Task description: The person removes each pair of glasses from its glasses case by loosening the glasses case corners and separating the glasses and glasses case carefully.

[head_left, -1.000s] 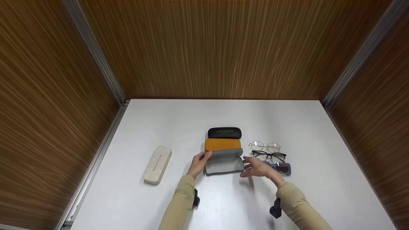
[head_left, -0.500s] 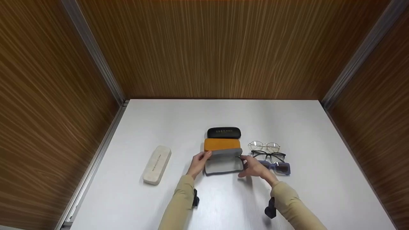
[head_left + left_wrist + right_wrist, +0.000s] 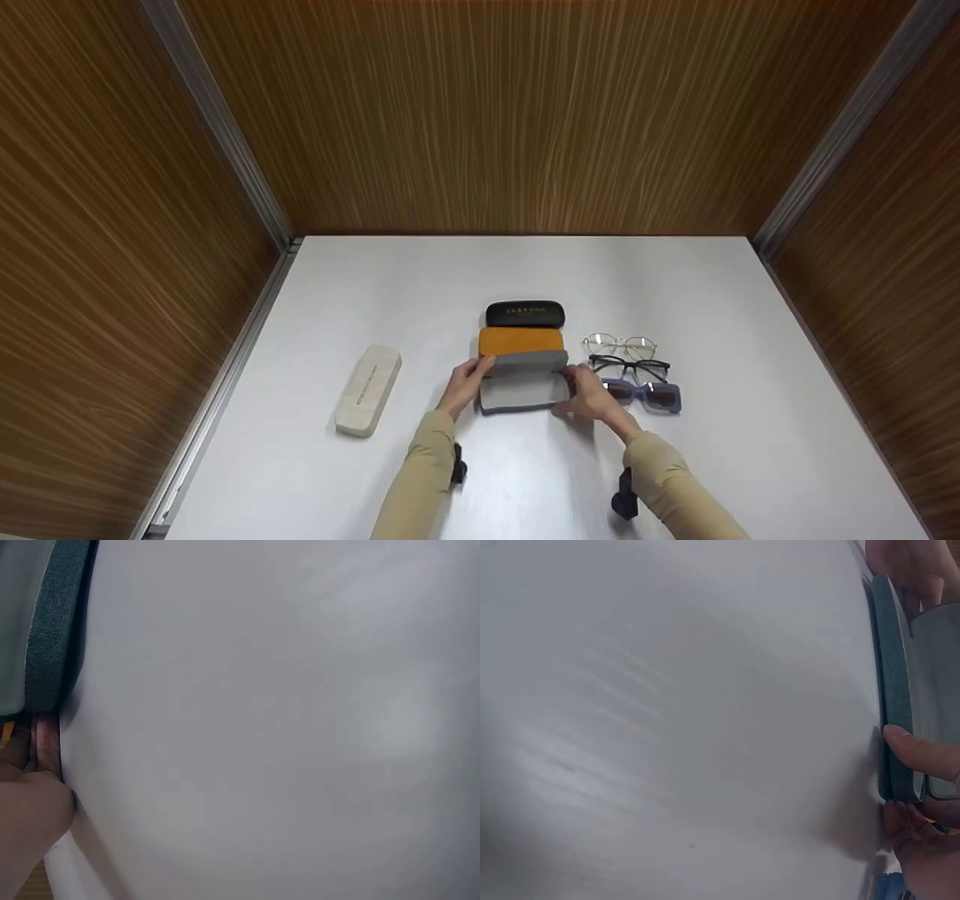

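Observation:
An open grey glasses case (image 3: pixel 523 391) lies on the white table with its lid tilted up at the back and its pale lining showing. My left hand (image 3: pixel 463 385) grips the case's left end, thumb by the raised lid. At the opposite end my right hand (image 3: pixel 589 395) holds the case; in the right wrist view its thumb (image 3: pixel 922 754) lies over the front rim and the other fingers bend against the end. Part of the teal-grey case wall (image 3: pixel 52 630) shows in the left wrist view. No glasses are visible inside the case.
Behind it lie an orange glasses case (image 3: pixel 520 341) and a black one (image 3: pixel 525 313). A cream case (image 3: pixel 368 390) is off to the left. To the right are thin-rimmed glasses (image 3: pixel 621 346), black-framed glasses (image 3: pixel 630 367) and blue-framed sunglasses (image 3: pixel 661 397). Wood-grain panels (image 3: pixel 480 120) surround the table.
My right hand has moved left from over the sunglasses onto the right end of the grey case, uncovering the sunglasses. The left hand has kept its hold.

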`<state>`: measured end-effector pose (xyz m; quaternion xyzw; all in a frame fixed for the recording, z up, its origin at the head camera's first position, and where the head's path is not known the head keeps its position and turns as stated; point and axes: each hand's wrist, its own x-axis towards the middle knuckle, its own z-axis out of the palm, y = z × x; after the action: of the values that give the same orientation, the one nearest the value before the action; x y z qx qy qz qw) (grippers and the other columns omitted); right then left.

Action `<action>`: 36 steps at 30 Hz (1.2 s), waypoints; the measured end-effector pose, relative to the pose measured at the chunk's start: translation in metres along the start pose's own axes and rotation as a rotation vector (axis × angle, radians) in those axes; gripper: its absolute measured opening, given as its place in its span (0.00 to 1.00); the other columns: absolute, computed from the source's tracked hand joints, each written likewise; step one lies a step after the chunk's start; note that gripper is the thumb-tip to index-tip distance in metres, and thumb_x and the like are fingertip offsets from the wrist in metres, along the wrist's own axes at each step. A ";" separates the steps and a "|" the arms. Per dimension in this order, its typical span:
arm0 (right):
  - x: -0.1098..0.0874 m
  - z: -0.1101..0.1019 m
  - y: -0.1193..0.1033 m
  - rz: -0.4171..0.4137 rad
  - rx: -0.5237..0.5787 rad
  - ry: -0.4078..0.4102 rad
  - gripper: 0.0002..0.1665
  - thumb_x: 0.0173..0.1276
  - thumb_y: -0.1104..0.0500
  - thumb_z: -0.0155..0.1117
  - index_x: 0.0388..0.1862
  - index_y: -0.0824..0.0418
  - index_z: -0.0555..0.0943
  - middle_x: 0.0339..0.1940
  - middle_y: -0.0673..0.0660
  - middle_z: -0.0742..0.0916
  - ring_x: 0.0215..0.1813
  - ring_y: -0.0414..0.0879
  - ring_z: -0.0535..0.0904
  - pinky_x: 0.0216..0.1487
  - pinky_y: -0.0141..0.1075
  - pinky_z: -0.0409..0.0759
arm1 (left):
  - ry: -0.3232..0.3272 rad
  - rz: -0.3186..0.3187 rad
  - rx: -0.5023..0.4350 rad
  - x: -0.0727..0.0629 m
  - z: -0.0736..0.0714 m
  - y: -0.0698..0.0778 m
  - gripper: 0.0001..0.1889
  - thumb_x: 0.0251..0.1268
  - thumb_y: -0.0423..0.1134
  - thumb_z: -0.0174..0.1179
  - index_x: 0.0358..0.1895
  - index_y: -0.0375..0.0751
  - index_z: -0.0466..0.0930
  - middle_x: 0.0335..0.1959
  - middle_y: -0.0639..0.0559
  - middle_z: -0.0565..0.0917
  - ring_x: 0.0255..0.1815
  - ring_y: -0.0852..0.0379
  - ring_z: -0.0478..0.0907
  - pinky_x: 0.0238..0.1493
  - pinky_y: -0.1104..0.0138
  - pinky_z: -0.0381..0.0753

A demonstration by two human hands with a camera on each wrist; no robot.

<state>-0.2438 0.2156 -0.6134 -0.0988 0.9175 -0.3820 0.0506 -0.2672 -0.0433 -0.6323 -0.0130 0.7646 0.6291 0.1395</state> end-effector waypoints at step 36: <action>0.001 0.002 0.005 -0.023 0.016 0.027 0.36 0.38 0.64 0.86 0.49 0.72 0.82 0.34 0.61 0.82 0.34 0.45 0.73 0.34 0.31 0.72 | -0.215 0.133 0.062 -0.004 -0.015 0.007 0.25 0.75 0.51 0.57 0.66 0.39 0.78 0.68 0.41 0.78 0.72 0.44 0.71 0.78 0.51 0.64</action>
<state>-0.2453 0.2175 -0.6185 -0.1037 0.9138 -0.3912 0.0346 -0.2670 -0.0566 -0.6225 0.1098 0.7635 0.6107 0.1789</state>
